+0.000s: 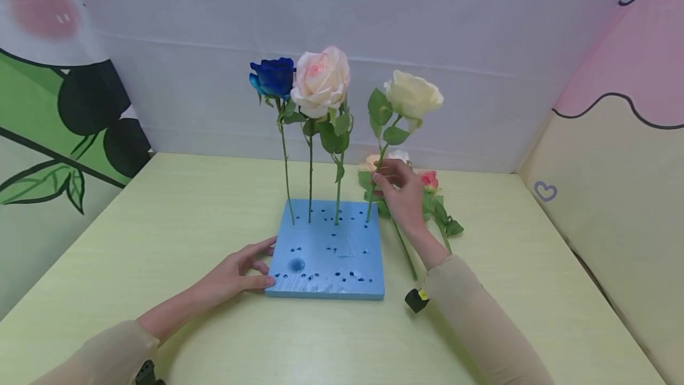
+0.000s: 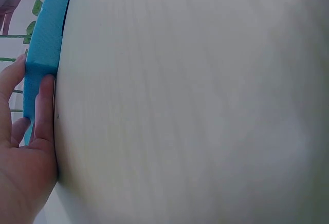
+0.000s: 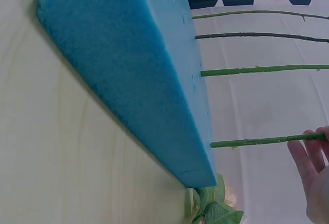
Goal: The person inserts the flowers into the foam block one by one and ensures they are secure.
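A light blue foam block [image 1: 350,260] with many small holes lies on the table. My left hand [image 1: 243,269] holds its left side, thumb at the front corner and fingers along the side, as the left wrist view also shows. My right hand [image 1: 402,192] pinches the green stem of a cream-white rose [image 1: 414,95] above the block's back right. That stem's lower end meets the block's top in the right wrist view. Left of it, three more stems stand upright in the back row, with a blue rose [image 1: 274,78] and a pale pink rose [image 1: 320,83] above them.
Several more flowers lie on the table right of the block, partly behind my right hand, among them a pink-red one [image 1: 429,179] with green leaves [image 1: 443,218]. A small black object [image 1: 416,300] shows beside the right sleeve. A pale cloth [image 1: 214,76] hangs behind the table.
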`<state>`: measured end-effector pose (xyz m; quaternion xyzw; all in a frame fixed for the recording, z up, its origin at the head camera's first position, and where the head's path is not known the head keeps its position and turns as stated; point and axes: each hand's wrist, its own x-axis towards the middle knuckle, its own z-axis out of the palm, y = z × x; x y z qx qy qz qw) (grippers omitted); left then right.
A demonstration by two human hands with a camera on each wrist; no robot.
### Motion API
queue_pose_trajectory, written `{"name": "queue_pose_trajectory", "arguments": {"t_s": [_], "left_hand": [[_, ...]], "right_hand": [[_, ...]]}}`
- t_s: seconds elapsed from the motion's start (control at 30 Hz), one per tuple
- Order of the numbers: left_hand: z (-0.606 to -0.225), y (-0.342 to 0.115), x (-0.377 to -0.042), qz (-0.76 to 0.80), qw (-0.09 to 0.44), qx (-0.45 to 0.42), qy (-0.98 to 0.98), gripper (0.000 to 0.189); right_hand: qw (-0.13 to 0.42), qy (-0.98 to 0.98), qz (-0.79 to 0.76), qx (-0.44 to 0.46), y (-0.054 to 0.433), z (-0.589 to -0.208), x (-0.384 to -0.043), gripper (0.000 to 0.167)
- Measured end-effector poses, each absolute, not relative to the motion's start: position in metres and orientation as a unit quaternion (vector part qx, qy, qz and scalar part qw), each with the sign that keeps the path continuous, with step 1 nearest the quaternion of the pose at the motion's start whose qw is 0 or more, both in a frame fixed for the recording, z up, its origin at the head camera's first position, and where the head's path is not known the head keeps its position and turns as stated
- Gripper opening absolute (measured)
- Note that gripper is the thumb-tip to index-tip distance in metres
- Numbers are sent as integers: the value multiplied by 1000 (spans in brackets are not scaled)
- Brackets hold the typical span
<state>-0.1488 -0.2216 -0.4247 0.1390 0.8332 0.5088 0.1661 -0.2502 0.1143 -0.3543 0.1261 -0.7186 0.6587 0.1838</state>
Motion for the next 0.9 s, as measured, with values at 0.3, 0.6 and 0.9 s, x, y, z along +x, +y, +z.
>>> {"name": "queue_pose_trajectory", "arguments": {"t_s": [0.3, 0.6, 0.9], "left_hand": [[-425, -223, -148, 510, 167, 141, 832, 85], [-424, -222, -148, 511, 170, 135, 832, 85], [-425, -223, -149, 521, 174, 134, 825, 86]], "right_hand": [[176, -723, 656, 126, 115, -362, -251, 20], [158, -729, 654, 124, 116, -362, -247, 21], [143, -740, 646, 121, 115, -354, -240, 22]]}}
